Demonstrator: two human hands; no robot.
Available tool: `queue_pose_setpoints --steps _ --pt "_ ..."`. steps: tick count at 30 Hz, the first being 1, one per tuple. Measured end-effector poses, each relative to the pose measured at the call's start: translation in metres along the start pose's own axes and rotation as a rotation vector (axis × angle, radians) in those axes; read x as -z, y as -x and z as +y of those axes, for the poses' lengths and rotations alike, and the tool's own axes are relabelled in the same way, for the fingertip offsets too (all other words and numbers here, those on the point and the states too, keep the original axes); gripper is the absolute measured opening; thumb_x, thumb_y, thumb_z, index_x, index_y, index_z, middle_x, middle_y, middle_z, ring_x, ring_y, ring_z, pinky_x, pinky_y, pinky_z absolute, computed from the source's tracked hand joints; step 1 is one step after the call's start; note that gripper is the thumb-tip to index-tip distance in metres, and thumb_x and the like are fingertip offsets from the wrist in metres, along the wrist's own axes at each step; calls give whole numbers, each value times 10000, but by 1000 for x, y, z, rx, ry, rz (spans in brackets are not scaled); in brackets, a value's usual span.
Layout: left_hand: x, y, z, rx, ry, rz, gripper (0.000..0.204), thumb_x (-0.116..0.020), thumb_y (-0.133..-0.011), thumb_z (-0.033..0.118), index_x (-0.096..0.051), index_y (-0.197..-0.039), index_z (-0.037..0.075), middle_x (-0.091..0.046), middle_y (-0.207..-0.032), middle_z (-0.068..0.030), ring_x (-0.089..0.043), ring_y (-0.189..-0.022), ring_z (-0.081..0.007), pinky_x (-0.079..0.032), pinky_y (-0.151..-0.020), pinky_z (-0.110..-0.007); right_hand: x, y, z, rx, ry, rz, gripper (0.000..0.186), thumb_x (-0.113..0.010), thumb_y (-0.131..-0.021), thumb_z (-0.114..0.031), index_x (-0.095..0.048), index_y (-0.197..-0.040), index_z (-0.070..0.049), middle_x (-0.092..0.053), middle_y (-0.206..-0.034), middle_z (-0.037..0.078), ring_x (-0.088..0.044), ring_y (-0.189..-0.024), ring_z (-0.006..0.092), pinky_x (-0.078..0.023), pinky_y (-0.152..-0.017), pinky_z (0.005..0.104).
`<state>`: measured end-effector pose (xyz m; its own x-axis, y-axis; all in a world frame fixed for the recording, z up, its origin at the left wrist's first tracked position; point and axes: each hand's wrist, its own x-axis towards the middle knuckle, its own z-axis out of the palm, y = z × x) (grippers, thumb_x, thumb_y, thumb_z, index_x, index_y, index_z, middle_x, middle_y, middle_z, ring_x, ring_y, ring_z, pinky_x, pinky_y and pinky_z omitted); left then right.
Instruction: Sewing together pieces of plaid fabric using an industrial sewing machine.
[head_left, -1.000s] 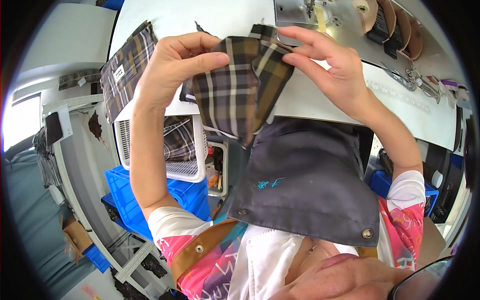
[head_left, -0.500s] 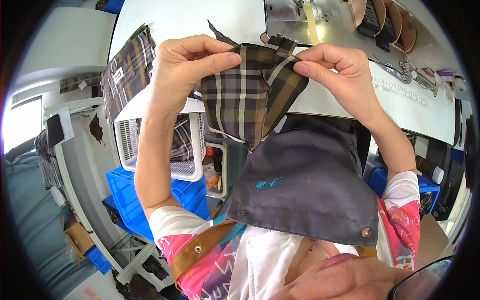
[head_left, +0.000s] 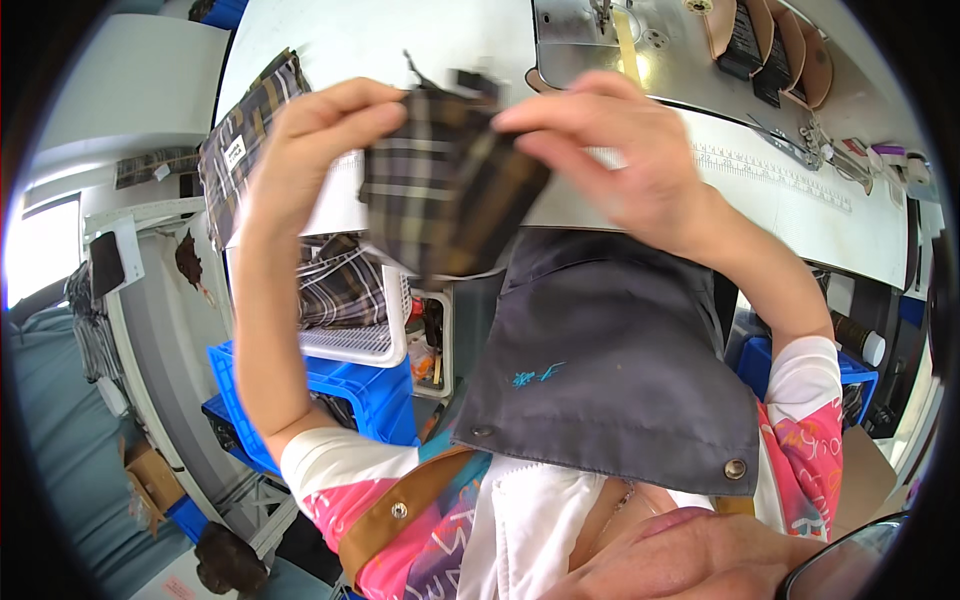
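Note:
A brown, black and white plaid fabric piece (head_left: 410,190), sewn like a small pouch, hangs between my two hands above the table's near edge. My left hand (head_left: 330,130) pinches its upper left edge between thumb and fingers. At its upper right edge is my right hand (head_left: 620,150), blurred by motion, with thumb and index fingertips at the cloth. A dark narrow strip (head_left: 420,72) and a dark tab stick up from the piece's top. To the left, a larger plaid piece (head_left: 240,150) with a white label lies over the table edge.
A sewing machine bed (head_left: 680,55) is at the far right of the white table (head_left: 450,30). A ruler (head_left: 780,175) lies along the table. Below left, a white basket (head_left: 400,310) with plaid cloth stands above a blue crate (head_left: 385,390). A dark apron (head_left: 610,350) covers my front.
Both hands have shifted left with the plaid fabric piece. The right hand has come closer to the left one and turned, its fingers farther over the piece.

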<state>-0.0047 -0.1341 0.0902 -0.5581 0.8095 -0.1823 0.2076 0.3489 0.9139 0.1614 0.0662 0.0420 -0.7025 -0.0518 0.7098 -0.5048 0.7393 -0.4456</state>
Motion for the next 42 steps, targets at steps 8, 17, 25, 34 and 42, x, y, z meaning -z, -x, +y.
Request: queue_pose_setpoints --steps 8,17,25,34,42 --pt "11 -16 84 -338 -1612 198 135 -528 -864 156 -629 -916 83 -623 -859 -63 -582 -872 -238 -357 -949 -396 -59 -34 -3 237 32 29 311 -594 -740 -50 -568 -1047 -8 -651 -902 111 -630 -832 232 -491 -774 359" --pt "-94 -161 -15 -293 -592 -59 204 -644 -796 180 -687 -944 46 -673 -893 -99 -627 -840 -196 -458 -824 -331 9 54 76 110 515 -115 213 -598 -684 -98 -620 -890 -51 -608 -730 31 -595 -738 181 -446 -759 300" --pt "-102 -184 3 -209 -291 -63 202 -717 -668 77 -628 -803 -43 -637 -711 -82 -572 -652 -133 -458 -605 -267 28 51 85 158 567 -192 211 -607 -667 -97 -641 -866 -38 -624 -833 31 -591 -799 167 -439 -783 296" --pt "-91 -210 2 -188 -441 -108 422 -772 -635 140 -636 -1001 -19 -671 -932 -139 -608 -872 -251 -468 -782 -324 29 42 95 114 548 -249 206 -606 -644 -73 -635 -844 -37 -644 -866 55 -609 -776 186 -482 -719 270" --pt "-85 -212 0 -174 -321 -155 512 -826 -602 198 -638 -1028 -15 -664 -1010 -156 -600 -954 -269 -461 -847 -333 25 44 101 67 556 -162 165 -603 -683 -73 -650 -840 -59 -650 -844 32 -618 -802 165 -448 -860 325"
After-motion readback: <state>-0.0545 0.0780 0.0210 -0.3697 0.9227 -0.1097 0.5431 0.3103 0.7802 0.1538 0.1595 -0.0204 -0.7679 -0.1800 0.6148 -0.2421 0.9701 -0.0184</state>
